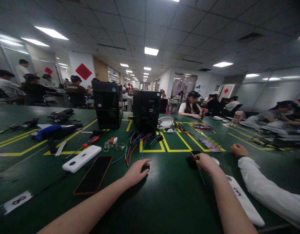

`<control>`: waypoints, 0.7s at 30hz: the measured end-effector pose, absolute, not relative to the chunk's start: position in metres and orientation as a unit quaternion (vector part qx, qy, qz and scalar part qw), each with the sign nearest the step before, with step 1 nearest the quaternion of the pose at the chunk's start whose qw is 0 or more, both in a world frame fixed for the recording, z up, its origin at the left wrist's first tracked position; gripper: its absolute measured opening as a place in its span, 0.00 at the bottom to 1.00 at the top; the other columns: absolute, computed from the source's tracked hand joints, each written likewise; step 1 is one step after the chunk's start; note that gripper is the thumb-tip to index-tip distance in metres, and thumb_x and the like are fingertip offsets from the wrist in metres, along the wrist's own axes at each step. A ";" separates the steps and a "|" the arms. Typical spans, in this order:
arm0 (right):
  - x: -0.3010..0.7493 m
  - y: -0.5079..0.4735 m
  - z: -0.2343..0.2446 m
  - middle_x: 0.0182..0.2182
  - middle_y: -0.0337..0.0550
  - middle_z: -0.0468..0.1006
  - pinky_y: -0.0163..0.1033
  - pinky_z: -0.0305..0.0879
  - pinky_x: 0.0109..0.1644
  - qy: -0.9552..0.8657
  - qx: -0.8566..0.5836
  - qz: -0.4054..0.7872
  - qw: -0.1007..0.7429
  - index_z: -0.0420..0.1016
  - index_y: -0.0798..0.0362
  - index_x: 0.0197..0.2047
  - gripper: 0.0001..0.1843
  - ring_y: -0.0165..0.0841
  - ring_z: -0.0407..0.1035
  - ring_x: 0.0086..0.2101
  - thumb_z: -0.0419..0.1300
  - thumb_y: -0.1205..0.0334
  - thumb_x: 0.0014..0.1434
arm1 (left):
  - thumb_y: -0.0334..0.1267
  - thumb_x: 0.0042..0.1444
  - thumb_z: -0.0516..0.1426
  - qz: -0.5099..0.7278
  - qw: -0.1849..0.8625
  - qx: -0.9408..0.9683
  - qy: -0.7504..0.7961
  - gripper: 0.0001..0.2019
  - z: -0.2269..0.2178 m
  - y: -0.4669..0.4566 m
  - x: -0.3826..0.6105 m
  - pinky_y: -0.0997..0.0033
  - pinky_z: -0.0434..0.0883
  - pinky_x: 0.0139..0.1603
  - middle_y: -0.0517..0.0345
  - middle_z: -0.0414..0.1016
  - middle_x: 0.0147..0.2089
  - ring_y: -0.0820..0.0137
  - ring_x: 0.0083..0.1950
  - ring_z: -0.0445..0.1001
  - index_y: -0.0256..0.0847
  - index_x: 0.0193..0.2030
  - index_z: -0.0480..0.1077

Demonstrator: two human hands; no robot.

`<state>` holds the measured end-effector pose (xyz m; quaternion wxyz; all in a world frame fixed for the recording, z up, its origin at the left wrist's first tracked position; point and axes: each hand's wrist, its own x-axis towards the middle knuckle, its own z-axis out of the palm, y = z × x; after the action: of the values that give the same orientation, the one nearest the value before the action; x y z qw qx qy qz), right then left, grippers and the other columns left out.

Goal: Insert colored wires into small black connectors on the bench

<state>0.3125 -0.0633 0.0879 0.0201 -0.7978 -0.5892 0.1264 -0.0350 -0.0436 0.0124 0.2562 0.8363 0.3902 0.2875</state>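
My left hand rests on the green tabletop, thumb and fingers apart, holding nothing. Just beyond it lies a bunch of coloured wires in blue, red, yellow and green. My right hand is closed in a pinch over a small dark item that I cannot make out. Black pieces sit beside those fingertips, and a green wire hangs below them. Partly hidden behind my right wrist is a round white thing.
Left are a phone, white power bank, red screwdriver and glasses. Two black computer cases stand ahead near a white basket. Another person's sleeved arm and a white power bank are at right.
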 end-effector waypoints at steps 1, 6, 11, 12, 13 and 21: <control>0.312 -0.064 0.088 0.22 0.43 0.75 0.32 0.53 0.28 -0.591 -0.797 0.122 0.024 0.75 0.56 0.39 0.17 0.30 0.68 0.26 0.50 0.72 0.48 | 0.34 0.53 0.53 0.287 0.255 0.837 0.390 0.21 0.012 -0.043 -0.035 0.63 0.61 0.56 0.55 0.71 0.48 0.65 0.51 0.67 0.44 0.55 0.61; 0.311 -0.066 0.090 0.23 0.46 0.76 0.33 0.54 0.29 -0.595 -0.796 0.107 0.034 0.76 0.55 0.35 0.15 0.31 0.67 0.26 0.51 0.73 0.48 | 0.34 0.53 0.54 0.289 0.252 0.837 0.391 0.21 0.010 -0.043 -0.035 0.63 0.60 0.57 0.55 0.71 0.48 0.65 0.52 0.67 0.43 0.55 0.61; 0.311 -0.068 0.092 0.22 0.43 0.75 0.32 0.55 0.29 -0.594 -0.796 0.111 0.035 0.76 0.55 0.39 0.17 0.30 0.68 0.25 0.51 0.73 0.48 | 0.35 0.53 0.54 0.289 0.253 0.838 0.388 0.21 0.010 -0.042 -0.036 0.63 0.61 0.56 0.55 0.72 0.48 0.65 0.51 0.67 0.44 0.56 0.61; 0.311 -0.068 0.092 0.22 0.42 0.75 0.31 0.55 0.29 -0.592 -0.797 0.114 0.032 0.75 0.55 0.40 0.17 0.30 0.68 0.25 0.51 0.73 0.48 | 0.35 0.53 0.54 0.289 0.252 0.837 0.390 0.21 0.010 -0.042 -0.036 0.63 0.61 0.56 0.55 0.72 0.48 0.65 0.51 0.67 0.44 0.56 0.61; 0.311 -0.068 0.092 0.22 0.42 0.75 0.31 0.55 0.29 -0.591 -0.798 0.117 0.027 0.75 0.55 0.41 0.18 0.30 0.68 0.25 0.51 0.73 0.48 | 0.35 0.53 0.54 0.287 0.253 0.837 0.391 0.21 0.010 -0.043 -0.036 0.63 0.60 0.56 0.55 0.72 0.48 0.65 0.51 0.67 0.44 0.55 0.61; 0.299 -0.067 0.089 0.21 0.46 0.76 0.34 0.61 0.30 -0.569 -0.805 0.163 -0.036 0.76 0.57 0.40 0.15 0.32 0.70 0.25 0.50 0.68 0.54 | 0.35 0.53 0.53 0.281 0.258 0.837 0.393 0.21 0.014 -0.045 -0.035 0.63 0.60 0.56 0.55 0.71 0.49 0.64 0.52 0.67 0.44 0.55 0.62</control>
<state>0.2992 -0.0668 0.0893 -0.0361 -0.8049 -0.5693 0.1634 -0.0352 -0.0445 0.0139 0.2577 0.8368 0.3929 0.2810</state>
